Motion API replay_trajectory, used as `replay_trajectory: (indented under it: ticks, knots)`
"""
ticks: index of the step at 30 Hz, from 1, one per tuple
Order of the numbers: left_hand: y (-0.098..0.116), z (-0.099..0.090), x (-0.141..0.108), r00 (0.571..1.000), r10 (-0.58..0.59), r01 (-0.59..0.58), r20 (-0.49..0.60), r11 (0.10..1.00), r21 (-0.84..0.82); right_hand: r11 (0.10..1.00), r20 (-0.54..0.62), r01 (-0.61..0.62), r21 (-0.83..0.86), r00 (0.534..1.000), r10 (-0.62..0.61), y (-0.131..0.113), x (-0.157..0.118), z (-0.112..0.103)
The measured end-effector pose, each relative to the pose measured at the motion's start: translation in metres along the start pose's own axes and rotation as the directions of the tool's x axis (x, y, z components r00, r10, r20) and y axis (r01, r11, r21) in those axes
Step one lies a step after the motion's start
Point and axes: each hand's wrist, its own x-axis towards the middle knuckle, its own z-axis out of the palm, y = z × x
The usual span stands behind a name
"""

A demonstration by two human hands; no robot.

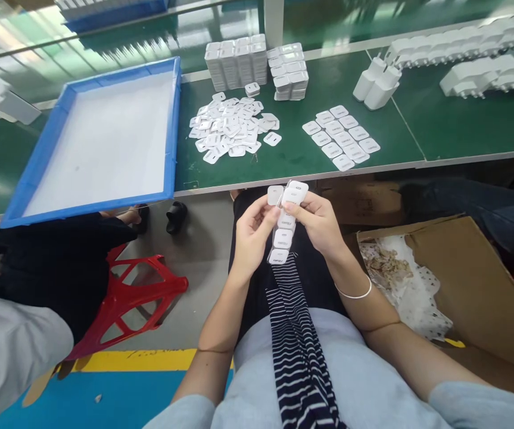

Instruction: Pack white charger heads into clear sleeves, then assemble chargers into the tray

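In front of my lap, beyond the bench edge, both hands hold up a strip of joined white plastic pieces (283, 238), rounded squares with a small slot and dark print. My left hand (257, 229) is closed on the strip's left side, with one white square (275, 195) at its fingertips. On the other side my right hand (319, 220) pinches the strip's upper part, thumb on top. A heap of loose white squares (230, 126) lies on the green bench, and a flat group of joined white squares (342, 137) lies to its right.
Two stacks of white sheets (237, 64) stand behind the heap. A blue-rimmed tray (174, 131) overhangs the bench at left. White chargers (377, 82) line the right side. Below are an open cardboard box (466, 268) with scraps and a red stool (149, 292) beside another person.
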Motion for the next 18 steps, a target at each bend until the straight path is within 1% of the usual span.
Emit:
replay_trajectory:
  ticks: [3, 7, 10, 13, 15, 18]
  knots:
    - [0.001, -0.001, -0.002, 0.999, -0.032, 0.032, 0.001, 0.999, 0.000, 0.999, -0.009, -0.024, 0.042, 1.000, 0.025, 0.001, 0.001, -0.001]
    - [-0.008, -0.007, 0.005, 0.992, -0.122, 0.118, -0.035, 0.988, -0.103, 0.992, 0.031, -0.087, 0.091, 0.996, 0.085, 0.000, 0.001, -0.002]
    - [-0.014, -0.009, 0.009, 0.986, -0.161, 0.150, -0.050, 0.974, -0.168, 0.982, 0.061, -0.133, 0.132, 0.990, 0.126, -0.004, 0.001, -0.003]
    - [-0.015, -0.008, 0.010, 0.989, -0.138, 0.130, -0.050, 0.981, -0.142, 0.982, 0.064, -0.133, 0.136, 0.990, 0.125, -0.006, 0.001, -0.004]
    - [-0.014, -0.008, 0.010, 0.991, -0.110, 0.102, -0.073, 0.989, -0.106, 0.984, 0.060, -0.131, 0.118, 0.990, 0.124, -0.005, 0.000, -0.006]
    - [-0.014, -0.009, 0.013, 0.992, -0.080, 0.073, -0.101, 0.995, -0.064, 0.991, 0.018, -0.105, 0.081, 0.994, 0.104, 0.000, -0.001, -0.007]
